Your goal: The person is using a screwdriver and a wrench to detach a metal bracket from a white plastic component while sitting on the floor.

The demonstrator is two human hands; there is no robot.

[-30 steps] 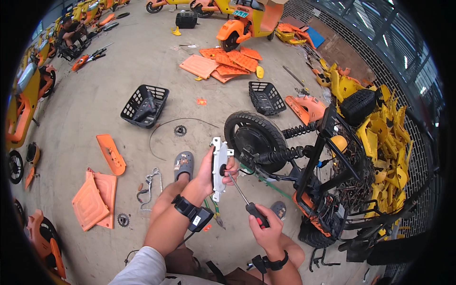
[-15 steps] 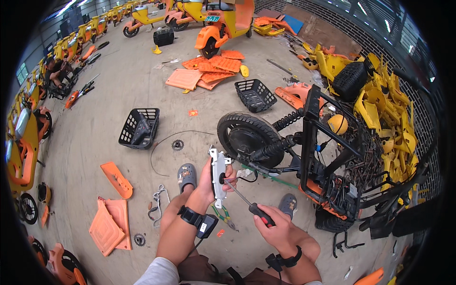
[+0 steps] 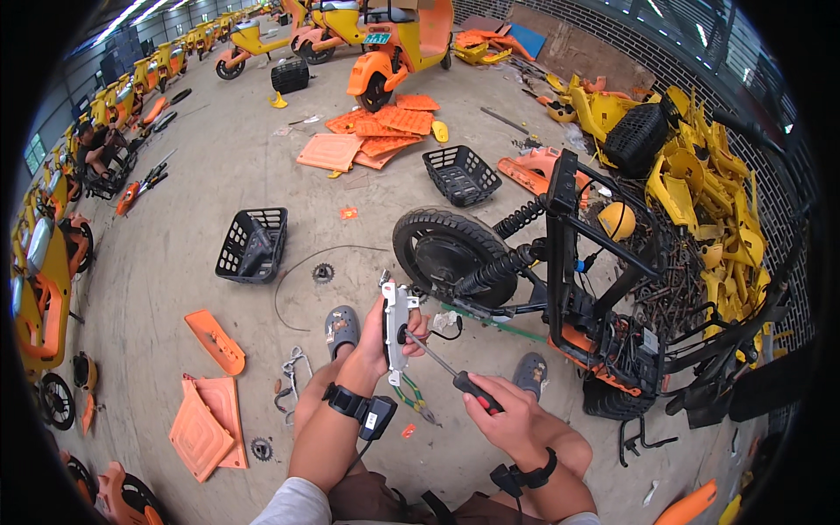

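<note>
My left hand [image 3: 374, 341] is closed around a narrow silver-white housing [image 3: 400, 319] with mounting tabs and a dark side, held upright over the floor between my knees. A short black cable [image 3: 452, 332] shows beside it. In my right hand [image 3: 509, 418] I grip a screwdriver [image 3: 478, 393] by its black and red handle. Its shaft points up and left, and the tip meets the housing near a dark round spot; the exact contact is too small to make out. Below the housing, pliers [image 3: 418, 403] with green and yellow handles lie on the floor.
A stripped scooter frame with its rear wheel [image 3: 451, 258] stands at right, close to my hands. Black baskets [image 3: 254, 245] and orange panels [image 3: 206, 424] lie on the floor. Yellow parts [image 3: 691, 175] are heaped at far right. A person [image 3: 101, 153] sits at far left.
The housing has turned slightly in my left hand and the screwdriver has shifted a little left with it. The whole view has moved slightly.
</note>
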